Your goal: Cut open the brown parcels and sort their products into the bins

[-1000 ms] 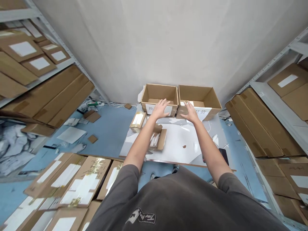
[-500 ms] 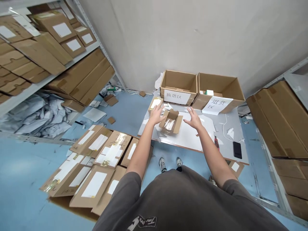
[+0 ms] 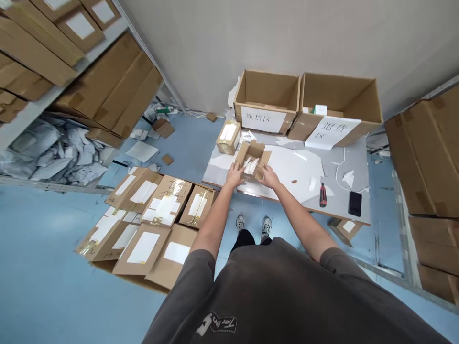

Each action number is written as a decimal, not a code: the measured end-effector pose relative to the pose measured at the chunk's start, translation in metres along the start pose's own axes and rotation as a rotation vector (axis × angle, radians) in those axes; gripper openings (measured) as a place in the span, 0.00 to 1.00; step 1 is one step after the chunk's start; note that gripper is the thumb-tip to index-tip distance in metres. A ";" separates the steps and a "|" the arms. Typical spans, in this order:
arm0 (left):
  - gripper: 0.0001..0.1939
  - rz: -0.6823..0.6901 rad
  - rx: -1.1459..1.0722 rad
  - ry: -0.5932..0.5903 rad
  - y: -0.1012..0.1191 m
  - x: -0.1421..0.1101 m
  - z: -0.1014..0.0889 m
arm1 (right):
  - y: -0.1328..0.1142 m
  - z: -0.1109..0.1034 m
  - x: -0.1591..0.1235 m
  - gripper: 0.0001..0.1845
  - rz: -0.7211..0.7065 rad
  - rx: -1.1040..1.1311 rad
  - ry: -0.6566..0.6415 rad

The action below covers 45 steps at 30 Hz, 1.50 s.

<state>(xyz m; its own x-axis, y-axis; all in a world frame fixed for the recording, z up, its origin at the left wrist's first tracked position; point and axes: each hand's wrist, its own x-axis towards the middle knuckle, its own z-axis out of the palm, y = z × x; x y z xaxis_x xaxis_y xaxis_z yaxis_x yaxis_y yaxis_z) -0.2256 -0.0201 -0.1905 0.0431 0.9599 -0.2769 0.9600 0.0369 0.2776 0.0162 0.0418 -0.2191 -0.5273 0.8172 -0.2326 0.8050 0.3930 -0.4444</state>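
A small cardboard box (image 3: 245,154) stands with its flaps up near the front edge of the table. White items (image 3: 251,165) that look like crumpled paper lie inside it. My left hand (image 3: 234,175) grips the box's near left corner, while my right hand (image 3: 268,176) has hold of its near right side. Just behind and left is a taped cardboard box (image 3: 226,137) with a white label. To the right of my hands lie a red and black utility knife (image 3: 323,195) and a black phone (image 3: 355,204).
Two large open cartons (image 3: 267,88) (image 3: 342,95) with handwritten signs stand at the table's (image 3: 287,190) back. Left of me, labelled boxes (image 3: 163,200) are stacked on the floor. Shelving (image 3: 82,71) with cartons rises at left, and tall cartons (image 3: 423,157) stand at right. A white cable (image 3: 337,174) crosses the tabletop.
Both hands, raised and spread on either side of the small box before, have come down and closed on its near sides. The view has shifted, showing the table from a different angle.
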 end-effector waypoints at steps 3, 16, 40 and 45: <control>0.40 -0.011 -0.012 0.019 -0.008 0.004 0.016 | -0.001 0.023 0.000 0.49 0.057 -0.037 -0.025; 0.22 0.020 -0.044 0.066 -0.036 0.023 0.037 | -0.037 0.069 0.009 0.26 0.224 -0.149 0.124; 0.22 0.465 -0.077 0.336 0.095 0.019 -0.042 | -0.004 -0.045 -0.103 0.20 0.300 -0.277 0.557; 0.24 0.611 -0.008 0.280 0.187 0.011 -0.054 | 0.031 -0.076 -0.178 0.23 0.464 -0.279 0.604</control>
<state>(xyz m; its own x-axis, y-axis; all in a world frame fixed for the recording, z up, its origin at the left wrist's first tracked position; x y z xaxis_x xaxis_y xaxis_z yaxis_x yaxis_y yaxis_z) -0.0600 0.0125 -0.0923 0.5037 0.8448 0.1804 0.7838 -0.5347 0.3157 0.1557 -0.0594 -0.1258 0.0503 0.9779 0.2029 0.9859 -0.0162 -0.1664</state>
